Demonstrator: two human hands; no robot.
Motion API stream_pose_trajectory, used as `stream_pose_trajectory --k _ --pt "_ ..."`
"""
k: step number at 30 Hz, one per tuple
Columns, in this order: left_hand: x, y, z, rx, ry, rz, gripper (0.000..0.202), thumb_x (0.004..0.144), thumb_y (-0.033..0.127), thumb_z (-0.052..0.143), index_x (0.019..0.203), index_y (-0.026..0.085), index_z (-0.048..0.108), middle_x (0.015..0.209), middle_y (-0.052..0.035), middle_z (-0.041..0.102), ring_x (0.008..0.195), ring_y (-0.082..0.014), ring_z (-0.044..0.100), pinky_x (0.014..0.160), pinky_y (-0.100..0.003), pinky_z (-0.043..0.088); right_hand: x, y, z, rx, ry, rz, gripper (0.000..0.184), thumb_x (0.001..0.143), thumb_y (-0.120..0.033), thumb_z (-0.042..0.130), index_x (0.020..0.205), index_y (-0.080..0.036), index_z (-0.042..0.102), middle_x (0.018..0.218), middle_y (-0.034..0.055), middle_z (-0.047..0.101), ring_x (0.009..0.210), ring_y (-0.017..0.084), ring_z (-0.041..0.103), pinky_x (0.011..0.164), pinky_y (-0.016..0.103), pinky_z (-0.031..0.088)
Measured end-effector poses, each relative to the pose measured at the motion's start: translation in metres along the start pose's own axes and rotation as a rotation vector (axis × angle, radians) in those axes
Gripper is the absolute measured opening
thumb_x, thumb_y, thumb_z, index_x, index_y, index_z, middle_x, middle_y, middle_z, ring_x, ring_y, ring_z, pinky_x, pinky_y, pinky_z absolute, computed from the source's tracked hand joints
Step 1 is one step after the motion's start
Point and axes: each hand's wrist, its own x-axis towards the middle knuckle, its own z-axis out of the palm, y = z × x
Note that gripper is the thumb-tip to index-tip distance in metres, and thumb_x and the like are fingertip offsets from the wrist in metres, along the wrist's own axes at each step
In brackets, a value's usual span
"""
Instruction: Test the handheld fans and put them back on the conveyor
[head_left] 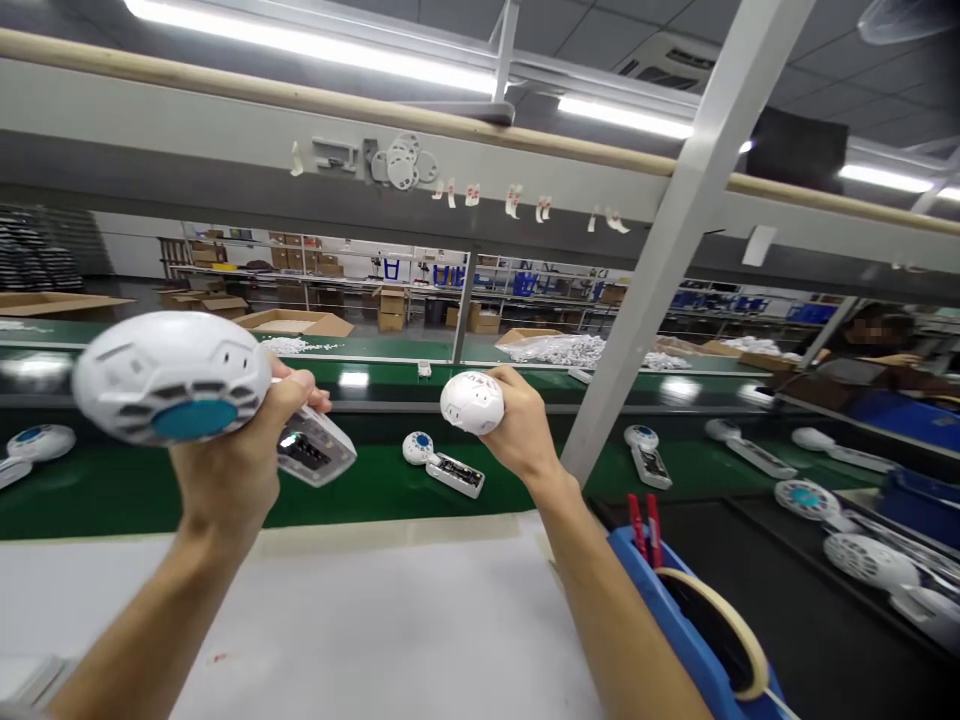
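My left hand (pixel 232 460) is closed around the neck of a white hand-held fan (pixel 172 375) with a blue hub; the fan's open handle with its circuit board (pixel 315 450) sticks out to the right. Raised at the middle, my right hand (pixel 521 425) grips a small white round cap-like part (pixel 471 402). Both hands are held up above the white worktop (pixel 375 620), in front of the green conveyor belt (pixel 375 480).
More open fans lie on the belt: one at centre (pixel 442 462), one at left (pixel 34 445), others at right (pixel 646 450). A blue bin (pixel 675 610) with a tape roll and red-handled tool sits at lower right. A slanted metal post (pixel 660 260) crosses the view. Another person (pixel 877 350) sits far right.
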Motion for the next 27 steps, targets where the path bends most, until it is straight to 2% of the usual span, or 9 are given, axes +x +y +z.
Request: stream_pose_trajectory --k 2,5,7,9,13,18,23,27 --pt "0.001 -0.023 0.005 0.074 0.01 0.043 0.021 0.074 0.033 0.076 0.071 0.019 0.06 0.071 0.0016 0.063 0.066 -0.0178 0.064 0.071 -0.039 0.058 0.0 0.001 0.001 0.006 0.016 0.006 0.016 0.067 -0.007 0.061 0.079 -0.016 0.065 0.094 0.0072 0.061 0.078 0.02 0.061 0.065 0.029 0.047" --pt "0.0 -0.058 0.012 0.221 -0.124 0.171 0.025 0.067 0.03 0.08 0.078 0.018 0.061 0.078 0.0006 0.063 0.069 -0.0156 0.061 0.07 -0.032 0.054 -0.001 0.008 0.004 0.021 -0.014 0.034 0.011 0.067 -0.01 0.064 0.076 -0.016 0.065 0.091 0.0058 0.06 0.073 0.018 0.059 0.062 0.028 0.045" --pt "-0.003 -0.076 0.016 0.233 -0.169 0.156 0.027 0.068 0.03 0.079 0.08 0.019 0.057 0.077 0.0008 0.061 0.068 -0.0148 0.059 0.065 -0.029 0.052 -0.002 0.018 0.009 0.043 -0.092 0.083 0.01 0.069 -0.018 0.069 0.079 -0.017 0.066 0.089 0.0052 0.062 0.074 0.019 0.061 0.064 0.028 0.045" --pt "-0.006 -0.088 0.019 0.213 -0.209 0.074 0.033 0.068 0.034 0.08 0.083 0.019 0.055 0.077 0.0005 0.061 0.069 -0.0155 0.059 0.064 -0.027 0.051 -0.004 0.03 0.017 0.061 -0.191 0.18 0.02 0.07 -0.026 0.074 0.087 -0.018 0.068 0.09 0.0052 0.067 0.081 0.022 0.064 0.07 0.029 0.047" --pt "-0.01 -0.097 0.022 0.161 -0.403 -0.09 0.033 0.068 0.036 0.08 0.085 0.019 0.057 0.082 -0.0025 0.064 0.08 -0.0196 0.064 0.067 -0.028 0.053 -0.012 0.055 0.038 0.042 -0.334 0.432 0.04 0.068 -0.034 0.079 0.104 -0.022 0.069 0.098 0.0047 0.074 0.094 0.028 0.067 0.074 0.03 0.047" --pt "-0.014 -0.106 0.024 0.09 -0.438 -0.271 0.043 0.066 0.043 0.082 0.092 0.016 0.061 0.089 -0.0067 0.069 0.086 -0.0226 0.066 0.072 -0.03 0.053 -0.028 0.078 0.064 0.004 -0.377 0.65 0.048 0.063 -0.034 0.082 0.107 -0.021 0.068 0.1 0.0039 0.074 0.096 0.027 0.068 0.075 0.03 0.047" --pt "-0.019 -0.125 0.027 0.095 -0.448 -0.263 0.049 0.068 0.045 0.08 0.101 0.015 0.061 0.095 -0.0068 0.069 0.088 -0.0213 0.065 0.076 -0.029 0.052 -0.041 0.088 0.081 0.032 -0.494 0.741 0.039 0.074 -0.036 0.075 0.108 -0.019 0.068 0.105 0.0053 0.074 0.094 0.022 0.069 0.073 0.025 0.048" --pt "-0.022 -0.13 0.027 0.133 -0.465 -0.211 0.034 0.07 0.036 0.078 0.088 0.018 0.055 0.085 -0.001 0.064 0.078 -0.0156 0.058 0.069 -0.024 0.047 -0.045 0.088 0.085 -0.058 -0.587 0.761 0.026 0.078 -0.031 0.071 0.099 -0.016 0.071 0.097 0.0124 0.074 0.093 0.029 0.07 0.076 0.032 0.049"
